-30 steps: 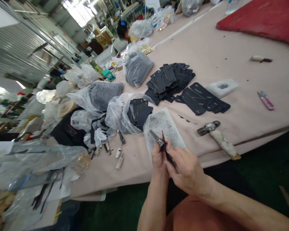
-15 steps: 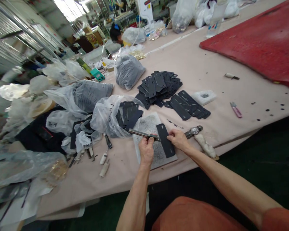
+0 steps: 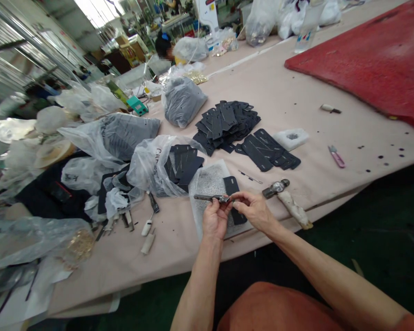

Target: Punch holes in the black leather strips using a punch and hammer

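My left hand [image 3: 216,219] is closed around a dark metal punch [image 3: 207,197], which lies almost level above the board. At the punch's right end, the fingers of my right hand [image 3: 254,209] are pinched together; what sits between them is too small to make out. Beneath both hands, a dark slotted strip [image 3: 232,185] lies on a white, speckled board [image 3: 207,177], partly covered by my right hand. Just right of that hand rests a ball-peen hammer [image 3: 277,187] with a wrapped handle.
Behind the board are a heap of dark strips [image 3: 224,122], a smaller stack [image 3: 267,151] and a white block [image 3: 291,137]. Pink snips [image 3: 337,157] lie right. Plastic bags [image 3: 152,170] and hand tools [image 3: 146,227] crowd the left. A red sheet [image 3: 365,64] covers the far right.
My right hand has let go of the dark strip and moved to the punch's end. The punch, in my left hand, has shifted slightly right and turned nearer level.
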Motion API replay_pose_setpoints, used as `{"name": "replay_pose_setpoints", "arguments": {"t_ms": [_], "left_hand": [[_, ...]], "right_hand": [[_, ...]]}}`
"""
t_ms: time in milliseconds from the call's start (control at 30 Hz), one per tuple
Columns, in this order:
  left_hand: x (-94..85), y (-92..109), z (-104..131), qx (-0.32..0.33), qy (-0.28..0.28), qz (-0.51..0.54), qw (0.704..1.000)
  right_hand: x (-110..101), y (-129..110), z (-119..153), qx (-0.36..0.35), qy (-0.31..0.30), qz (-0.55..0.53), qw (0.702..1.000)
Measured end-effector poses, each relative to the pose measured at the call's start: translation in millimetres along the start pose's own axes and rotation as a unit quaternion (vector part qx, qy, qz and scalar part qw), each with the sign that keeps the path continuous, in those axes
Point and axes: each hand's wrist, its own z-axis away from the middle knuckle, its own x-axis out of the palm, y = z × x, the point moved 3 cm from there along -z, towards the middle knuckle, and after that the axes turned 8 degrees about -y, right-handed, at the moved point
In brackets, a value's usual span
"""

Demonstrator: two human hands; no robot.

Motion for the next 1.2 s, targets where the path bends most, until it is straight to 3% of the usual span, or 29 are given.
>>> {"name": "replay_pose_setpoints", "arguments": {"t_ms": [167,367,467,600,733,833,933,1067,1133,1200], "left_hand": [[5.8,-3,5,-0.018,0.009,0.062,0.998],[12.3,-2,15,-0.053,0.03,0.108,0.992],[16.3,-2,20,-0.055,0.026,0.12,0.991],[23.3,0,26,-0.052,0.033,0.13,0.99],[28.3,2,32,-0.059,0.041,0.158,0.985],[27.7,2,35,-0.055,0.048,0.164,0.984],[22.8,3,37,-0.036,0.045,0.159,0.986],[9.5,11,40,-0.005,0.051,0.122,0.991],[-0.5,20,43,0.004,0.064,0.105,0.992],[-13.6,32,48,0.019,0.091,0.108,0.99]], "right_hand": [[12,-21,10,-0.03,0.036,0.02,0.999],[15,-19,13,-0.027,0.021,-0.068,0.997],[13,-23,17,-0.125,0.036,0.026,0.991],[13,-33,24,-0.268,0.05,0.157,0.949],[13,-38,26,-0.319,0.045,0.225,0.919],[15,-38,25,-0.313,0.043,0.247,0.916],[19,-39,26,-0.283,0.037,0.21,0.935],[17,-38,19,-0.23,-0.035,0.124,0.965],[2,-33,3,-0.177,0.007,0.161,0.971],[-23,-27,-20,-0.097,0.084,0.327,0.936]]}}
